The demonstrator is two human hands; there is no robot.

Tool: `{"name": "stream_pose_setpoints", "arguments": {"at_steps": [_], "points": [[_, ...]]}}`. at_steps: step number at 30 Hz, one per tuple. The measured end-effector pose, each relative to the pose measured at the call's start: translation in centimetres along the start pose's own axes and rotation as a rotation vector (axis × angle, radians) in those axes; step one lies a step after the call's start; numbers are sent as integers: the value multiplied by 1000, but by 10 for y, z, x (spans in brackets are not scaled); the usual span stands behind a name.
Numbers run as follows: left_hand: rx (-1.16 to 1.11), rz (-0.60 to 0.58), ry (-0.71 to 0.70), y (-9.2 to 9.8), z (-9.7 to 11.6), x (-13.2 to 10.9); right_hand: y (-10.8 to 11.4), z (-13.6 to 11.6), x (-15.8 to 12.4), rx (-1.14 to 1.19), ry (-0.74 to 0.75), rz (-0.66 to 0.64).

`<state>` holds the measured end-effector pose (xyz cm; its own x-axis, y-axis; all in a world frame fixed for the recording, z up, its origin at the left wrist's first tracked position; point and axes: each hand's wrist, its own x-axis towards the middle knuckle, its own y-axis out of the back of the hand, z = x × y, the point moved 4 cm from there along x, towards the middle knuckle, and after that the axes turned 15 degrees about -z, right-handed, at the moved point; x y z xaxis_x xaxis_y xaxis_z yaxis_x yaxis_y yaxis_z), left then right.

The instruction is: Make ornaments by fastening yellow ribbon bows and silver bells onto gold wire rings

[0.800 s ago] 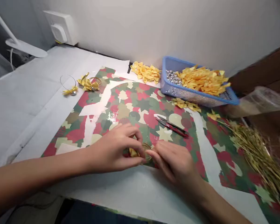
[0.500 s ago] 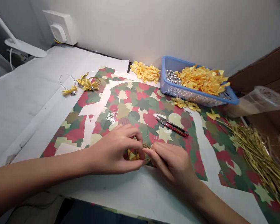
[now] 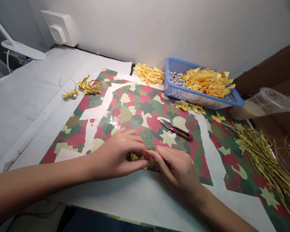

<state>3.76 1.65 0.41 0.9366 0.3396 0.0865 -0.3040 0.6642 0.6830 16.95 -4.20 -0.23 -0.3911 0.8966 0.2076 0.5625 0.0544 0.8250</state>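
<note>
Ribbon bow [image 3: 137, 157]: yellow; pinched between both hands at the near edge of the paper; partly hidden by the fingers.
Left hand [image 3: 118, 154]: closed; fingertips grip the bow from the left.
Right hand [image 3: 177, 169]: closed; fingertips grip the bow from the right, touching the left hand's fingers.
Paper [image 3: 135, 109]: red and green patterned sheet, lying under both hands on the table [image 3: 21, 112].
Snips [image 3: 175, 130]: red-handled; lying on the paper, just beyond the right hand.
Wire-ring bows [image 3: 89, 86]: two, lying at the far left edge of the paper.
Loose bows [image 3: 148, 74]: heap, just left of the basket.
Basket [image 3: 168, 80]: blue mesh; holds steel beads [image 3: 176, 79] and yellow bows [image 3: 207, 82].
Gold straw [image 3: 263, 161]: bundle, far right, on the paper.
Plastic cup [image 3: 263, 104]: lying on its side, beyond the straw.
Wall socket [image 3: 59, 32]: white, mounted above the table's far left corner.
</note>
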Motion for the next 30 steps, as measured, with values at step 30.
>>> {"name": "stream_pose_setpoints", "arguments": {"at_steps": [30], "points": [[-51,-96,41,7,-1,0,21,10,0,125,302,-129]]}}
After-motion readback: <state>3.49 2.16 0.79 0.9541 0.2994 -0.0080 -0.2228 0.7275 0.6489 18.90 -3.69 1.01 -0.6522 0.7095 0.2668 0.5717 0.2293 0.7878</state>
